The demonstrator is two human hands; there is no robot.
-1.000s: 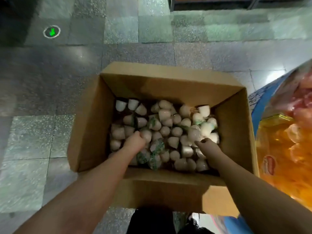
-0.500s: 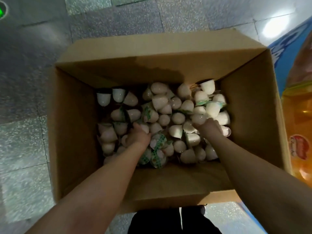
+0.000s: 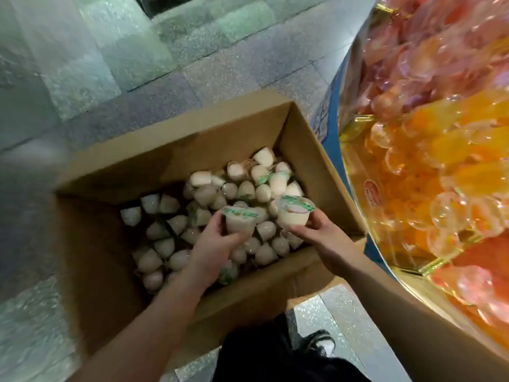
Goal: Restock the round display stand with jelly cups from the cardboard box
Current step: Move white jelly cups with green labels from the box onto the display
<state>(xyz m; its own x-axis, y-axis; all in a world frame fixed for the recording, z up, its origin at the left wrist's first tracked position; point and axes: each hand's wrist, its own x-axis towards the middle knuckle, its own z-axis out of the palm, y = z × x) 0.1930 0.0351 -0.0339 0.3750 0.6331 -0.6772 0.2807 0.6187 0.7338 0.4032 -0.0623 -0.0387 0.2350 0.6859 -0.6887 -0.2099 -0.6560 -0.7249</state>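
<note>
Each hand's grip holds one jelly cup, left hand (image 3: 213, 248), right hand (image 3: 326, 238), above the cardboard box (image 3: 91, 271); best carry them lids-up to the round display stand (image 3: 355, 172).

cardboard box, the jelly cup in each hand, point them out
cardboard box (image 3: 308, 150): head view, inner face of its right wall
jelly cup in left hand (image 3: 239, 223): head view, white side
jelly cup in right hand (image 3: 293, 216): head view, white side under the lid
</note>
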